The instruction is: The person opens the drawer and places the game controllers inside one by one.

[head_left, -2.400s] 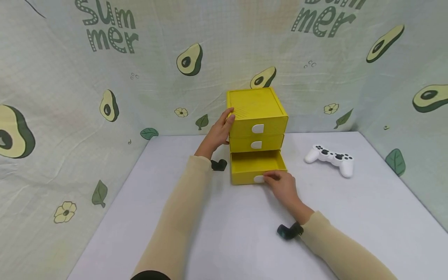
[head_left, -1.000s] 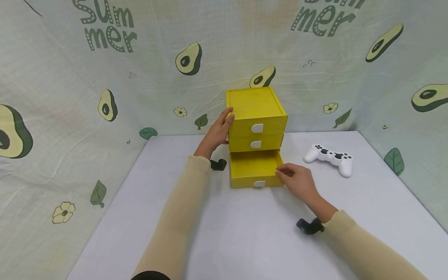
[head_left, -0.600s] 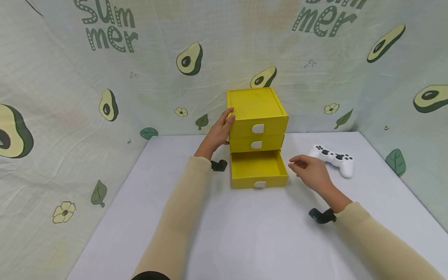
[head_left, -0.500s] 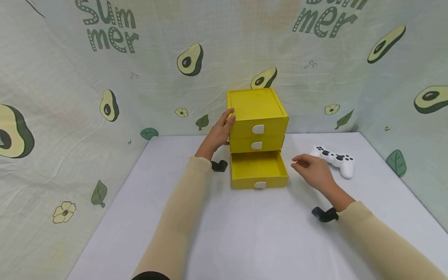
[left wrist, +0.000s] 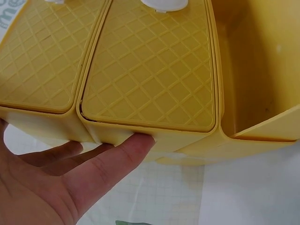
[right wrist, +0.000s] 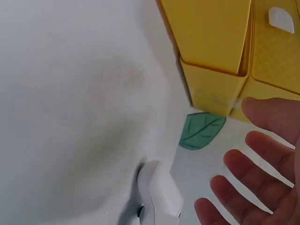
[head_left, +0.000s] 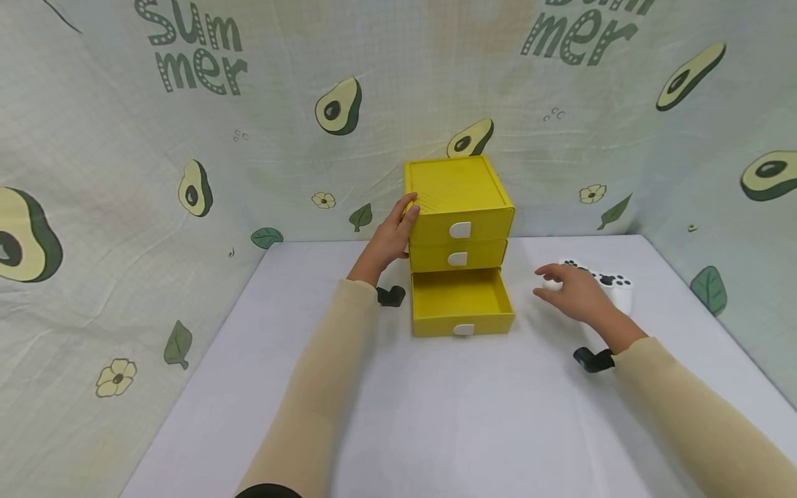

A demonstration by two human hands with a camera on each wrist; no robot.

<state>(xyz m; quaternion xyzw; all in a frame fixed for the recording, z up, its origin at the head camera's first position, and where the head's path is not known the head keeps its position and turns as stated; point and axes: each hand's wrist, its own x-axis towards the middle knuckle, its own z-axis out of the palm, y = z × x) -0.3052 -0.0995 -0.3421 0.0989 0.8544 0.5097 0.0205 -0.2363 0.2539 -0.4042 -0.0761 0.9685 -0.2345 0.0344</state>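
Observation:
A yellow three-drawer box (head_left: pixel 457 187) stands at the back of the table, its bottom drawer (head_left: pixel 461 325) pulled out with nothing visible inside. Against the box's left side rests my left hand (head_left: pixel 389 238); the left wrist view shows its fingers (left wrist: pixel 115 166) extended along the side wall. My right hand (head_left: pixel 575 294), fingers spread and slightly bent, hovers over the white game controller (head_left: pixel 623 294) and partly hides it in the head view. Nothing is between its fingers. One grip of the controller (right wrist: pixel 159 192) shows in the right wrist view, apart from the fingertips.
The white table (head_left: pixel 473 415) reaches back to a cloth backdrop (head_left: pixel 274 152) printed with avocados and leaves. White tabs (head_left: pixel 461 229) mark the drawer fronts. A black camera (head_left: pixel 593 360) sits on the right wrist.
The right hand pulled the bottom drawer further out, let go of its tab, then moved right to the controller while its fingers spread. My left hand has stayed on the box.

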